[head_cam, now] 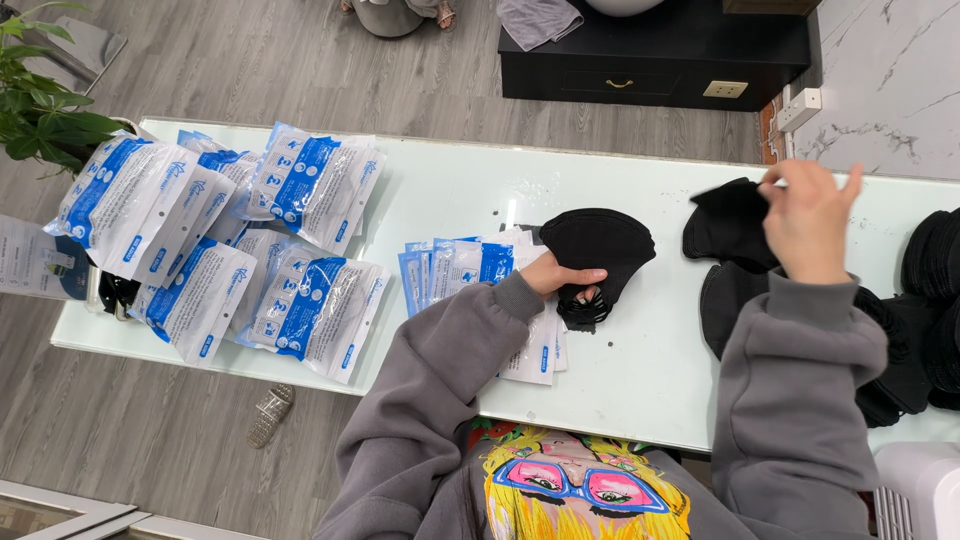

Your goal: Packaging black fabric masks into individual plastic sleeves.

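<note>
**Black masks handled at white worktop, both hands engaged**

Nearest the camera: grey sweatshirt sleeves, both arms extended over the white worktop point(640, 370). The left hand point(560, 275) is clenched on a small stack of black masks point(597, 255), thumb across the lower edge; the stack rests on the worktop near centre, just beside a row of flat blue-and-white pouches point(455, 268) partly under the left forearm. The right hand point(805, 220) is raised, fingers pinching the edge of a single black mask point(728, 225) at the top of a loose heap of black masks point(915, 330) on the right side. Left end of the worktop: a pile of filled blue-and-white packets point(240, 250), overlapping. Beyond the far edge: a potted plant point(40, 110) at left, a black cabinet point(655, 60) on the wooden floor.
</note>
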